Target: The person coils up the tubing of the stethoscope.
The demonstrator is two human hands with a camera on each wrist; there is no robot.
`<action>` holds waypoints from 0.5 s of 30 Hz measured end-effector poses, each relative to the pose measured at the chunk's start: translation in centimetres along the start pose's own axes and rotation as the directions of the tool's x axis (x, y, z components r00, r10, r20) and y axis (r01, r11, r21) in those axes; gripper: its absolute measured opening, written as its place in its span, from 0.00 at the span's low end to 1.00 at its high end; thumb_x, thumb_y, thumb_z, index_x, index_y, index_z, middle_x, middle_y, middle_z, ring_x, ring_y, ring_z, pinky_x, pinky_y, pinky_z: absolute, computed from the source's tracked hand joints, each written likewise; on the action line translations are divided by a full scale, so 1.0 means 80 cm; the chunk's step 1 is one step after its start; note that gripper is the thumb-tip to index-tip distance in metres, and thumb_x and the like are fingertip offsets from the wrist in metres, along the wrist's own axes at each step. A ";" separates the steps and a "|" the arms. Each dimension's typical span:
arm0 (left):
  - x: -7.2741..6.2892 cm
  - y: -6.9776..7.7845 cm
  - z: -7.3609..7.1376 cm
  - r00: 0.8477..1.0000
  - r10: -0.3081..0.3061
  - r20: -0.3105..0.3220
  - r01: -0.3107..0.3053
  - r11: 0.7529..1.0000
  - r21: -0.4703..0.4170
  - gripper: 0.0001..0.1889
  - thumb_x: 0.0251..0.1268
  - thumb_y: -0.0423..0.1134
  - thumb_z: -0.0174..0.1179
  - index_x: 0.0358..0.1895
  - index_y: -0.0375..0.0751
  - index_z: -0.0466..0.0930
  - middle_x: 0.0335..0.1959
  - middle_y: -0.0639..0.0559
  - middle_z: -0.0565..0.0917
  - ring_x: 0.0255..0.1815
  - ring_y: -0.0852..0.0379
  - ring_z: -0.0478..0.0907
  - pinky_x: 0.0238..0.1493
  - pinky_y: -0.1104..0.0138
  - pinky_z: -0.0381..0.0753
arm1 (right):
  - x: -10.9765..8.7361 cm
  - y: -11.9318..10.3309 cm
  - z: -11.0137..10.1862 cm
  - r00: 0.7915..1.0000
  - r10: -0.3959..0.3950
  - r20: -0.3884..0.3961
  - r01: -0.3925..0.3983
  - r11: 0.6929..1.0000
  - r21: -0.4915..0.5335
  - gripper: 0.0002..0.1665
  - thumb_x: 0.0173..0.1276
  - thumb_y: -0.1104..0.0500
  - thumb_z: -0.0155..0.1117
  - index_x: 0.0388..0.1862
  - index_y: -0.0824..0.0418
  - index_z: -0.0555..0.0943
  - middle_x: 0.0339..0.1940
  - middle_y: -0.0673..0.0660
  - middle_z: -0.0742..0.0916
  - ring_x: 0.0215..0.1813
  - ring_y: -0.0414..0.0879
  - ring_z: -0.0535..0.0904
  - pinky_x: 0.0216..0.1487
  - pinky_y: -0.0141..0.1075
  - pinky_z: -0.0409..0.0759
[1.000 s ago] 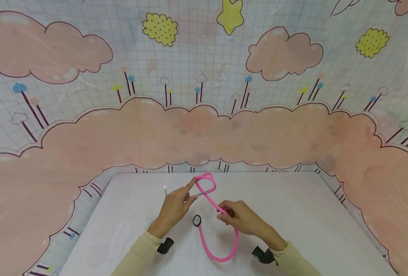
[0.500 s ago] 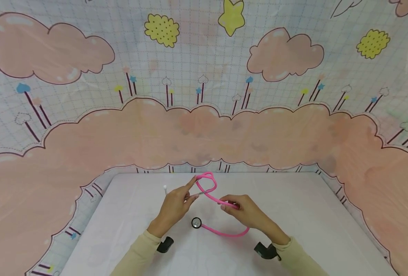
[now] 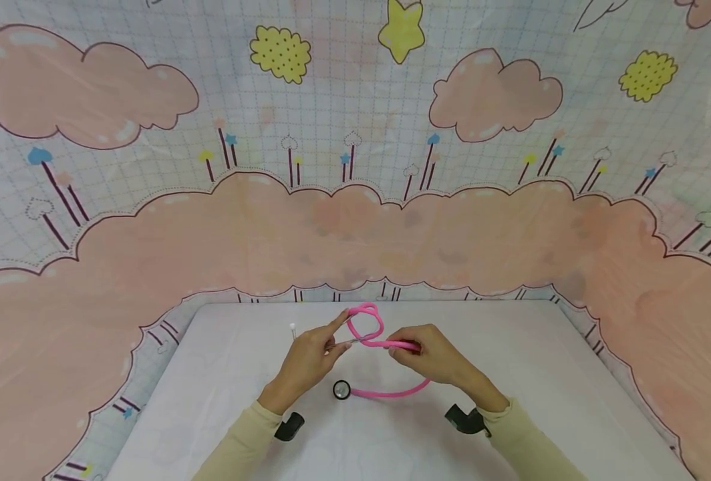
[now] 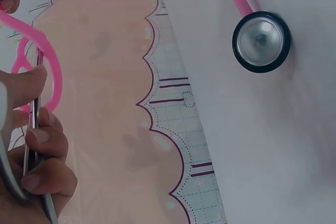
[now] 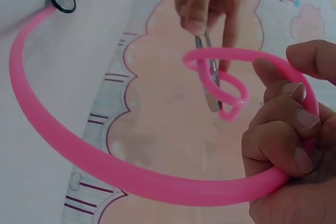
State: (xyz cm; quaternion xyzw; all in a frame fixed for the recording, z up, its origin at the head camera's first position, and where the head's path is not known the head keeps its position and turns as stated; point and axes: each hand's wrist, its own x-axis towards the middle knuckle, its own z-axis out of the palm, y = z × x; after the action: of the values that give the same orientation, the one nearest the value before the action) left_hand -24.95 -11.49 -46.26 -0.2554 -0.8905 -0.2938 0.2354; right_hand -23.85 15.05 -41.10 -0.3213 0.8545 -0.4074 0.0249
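A stethoscope with pink tubing point(image 3: 391, 394) spans both hands over the white table. My left hand point(image 3: 307, 357) grips its metal ear tubes point(image 4: 34, 111), and a white ear tip point(image 3: 293, 327) sticks up behind the hand. Just beyond those fingers, the tubing bends into a small loop point(image 5: 214, 86) around the metal. The right hand point(image 3: 430, 351) holds the tubing with curled fingers a little to the right of this loop. From there the tube sweeps down and left to the round, black-rimmed chest piece point(image 3: 341, 390), which lies near the table's middle.
The white table point(image 3: 530, 374) has its far edge just behind the hands. Beyond it hangs a patterned cloth point(image 3: 355, 234) with clouds and stars. Black camera mounts point(image 3: 465, 419) sit at both wrists.
My right hand has moved up and to the right with the tubing, pulling its hanging curve shallower. The chest piece has turned to point right; the left hand stays nearly still.
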 end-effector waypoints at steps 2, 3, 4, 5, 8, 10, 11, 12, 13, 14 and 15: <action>0.001 0.000 -0.001 1.000 0.010 0.027 -0.009 1.000 -0.019 0.33 0.60 0.42 0.70 0.70 0.49 0.71 0.17 0.63 0.68 0.20 0.69 0.59 0.22 0.75 0.61 | 0.003 -0.002 -0.003 1.000 -0.028 -0.010 0.028 1.000 -0.008 0.08 0.68 0.58 0.66 0.44 0.58 0.86 0.27 0.50 0.84 0.27 0.36 0.74 0.30 0.30 0.78; 0.001 0.001 -0.002 0.999 0.015 0.044 -0.013 0.999 -0.031 0.33 0.60 0.42 0.70 0.70 0.48 0.71 0.17 0.64 0.68 0.19 0.70 0.59 0.22 0.75 0.62 | 0.004 -0.002 -0.005 0.999 -0.042 -0.014 0.042 0.999 -0.014 0.08 0.67 0.58 0.66 0.44 0.58 0.86 0.27 0.50 0.84 0.27 0.36 0.73 0.29 0.30 0.78; 0.001 0.001 -0.003 0.998 0.016 0.064 -0.013 0.999 -0.043 0.33 0.60 0.42 0.69 0.70 0.48 0.71 0.17 0.64 0.68 0.19 0.70 0.59 0.22 0.75 0.62 | 0.006 -0.002 -0.006 0.999 -0.051 -0.018 0.051 0.998 -0.021 0.08 0.67 0.58 0.67 0.43 0.57 0.86 0.27 0.50 0.84 0.27 0.36 0.73 0.30 0.30 0.78; 0.001 0.002 -0.003 0.996 0.017 0.085 -0.013 0.998 -0.055 0.33 0.61 0.42 0.69 0.71 0.49 0.70 0.17 0.64 0.68 0.19 0.70 0.59 0.22 0.75 0.62 | 0.007 -0.002 -0.007 0.998 -0.060 -0.020 0.060 0.998 -0.030 0.08 0.67 0.58 0.67 0.43 0.57 0.86 0.27 0.50 0.84 0.27 0.36 0.73 0.30 0.30 0.78; 0.001 0.005 -0.007 0.989 0.013 0.147 -0.002 0.997 -0.080 0.33 0.62 0.43 0.68 0.71 0.50 0.69 0.17 0.65 0.68 0.19 0.70 0.59 0.23 0.75 0.63 | 0.009 -0.001 -0.010 0.996 -0.085 -0.018 0.084 0.995 -0.046 0.08 0.66 0.58 0.68 0.43 0.57 0.87 0.28 0.50 0.85 0.27 0.35 0.74 0.31 0.29 0.79; 0.000 0.007 -0.009 0.984 0.011 0.180 0.005 0.996 -0.090 0.33 0.62 0.43 0.68 0.72 0.52 0.68 0.17 0.65 0.69 0.19 0.70 0.60 0.23 0.75 0.64 | 0.011 -0.001 -0.012 0.995 -0.102 -0.018 0.101 0.993 -0.055 0.07 0.66 0.58 0.68 0.42 0.57 0.87 0.29 0.50 0.86 0.28 0.36 0.74 0.31 0.29 0.79; 0.000 0.008 -0.010 0.981 0.012 0.195 0.006 0.995 -0.095 0.34 0.62 0.44 0.67 0.72 0.53 0.68 0.18 0.64 0.69 0.19 0.70 0.60 0.23 0.75 0.65 | 0.012 -0.001 -0.013 0.994 -0.112 -0.019 0.111 0.992 -0.057 0.07 0.66 0.58 0.68 0.42 0.57 0.87 0.29 0.50 0.86 0.28 0.36 0.74 0.31 0.29 0.79; 0.000 0.010 -0.012 0.978 0.015 0.209 0.006 0.995 -0.100 0.34 0.62 0.44 0.68 0.72 0.54 0.68 0.18 0.64 0.69 0.20 0.70 0.61 0.23 0.75 0.65 | 0.013 -0.001 -0.013 0.992 -0.121 -0.022 0.119 0.991 -0.058 0.07 0.66 0.58 0.68 0.42 0.57 0.87 0.30 0.51 0.86 0.28 0.36 0.74 0.31 0.29 0.79; 0.000 0.011 -0.013 0.975 0.019 0.223 0.004 0.994 -0.105 0.34 0.62 0.44 0.67 0.72 0.55 0.67 0.18 0.64 0.70 0.20 0.69 0.61 0.24 0.75 0.66 | 0.013 0.000 -0.014 0.992 -0.125 -0.026 0.123 0.991 -0.061 0.07 0.66 0.58 0.69 0.42 0.57 0.87 0.30 0.51 0.87 0.28 0.37 0.75 0.32 0.29 0.79; -0.001 0.012 -0.014 0.971 0.022 0.237 0.005 0.994 -0.113 0.34 0.63 0.44 0.67 0.73 0.56 0.67 0.19 0.64 0.70 0.20 0.69 0.62 0.24 0.74 0.67 | 0.014 0.000 -0.014 0.991 -0.128 -0.034 0.125 0.990 -0.061 0.08 0.65 0.58 0.69 0.42 0.57 0.86 0.31 0.52 0.87 0.28 0.37 0.75 0.32 0.29 0.79; -0.001 0.013 -0.015 0.968 0.028 0.251 0.002 0.993 -0.117 0.34 0.63 0.45 0.67 0.73 0.56 0.66 0.19 0.64 0.70 0.20 0.70 0.62 0.24 0.74 0.68 | 0.015 0.000 -0.015 0.991 -0.128 -0.042 0.125 0.990 -0.063 0.08 0.65 0.58 0.70 0.42 0.57 0.86 0.31 0.52 0.87 0.29 0.37 0.75 0.32 0.29 0.79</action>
State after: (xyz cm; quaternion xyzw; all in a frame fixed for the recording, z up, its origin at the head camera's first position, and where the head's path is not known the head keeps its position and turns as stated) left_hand -23.94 -11.54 -45.02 -0.3099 -0.8929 -0.3086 0.1071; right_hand -25.15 15.18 -40.08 -0.3659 0.8447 -0.3894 -0.0305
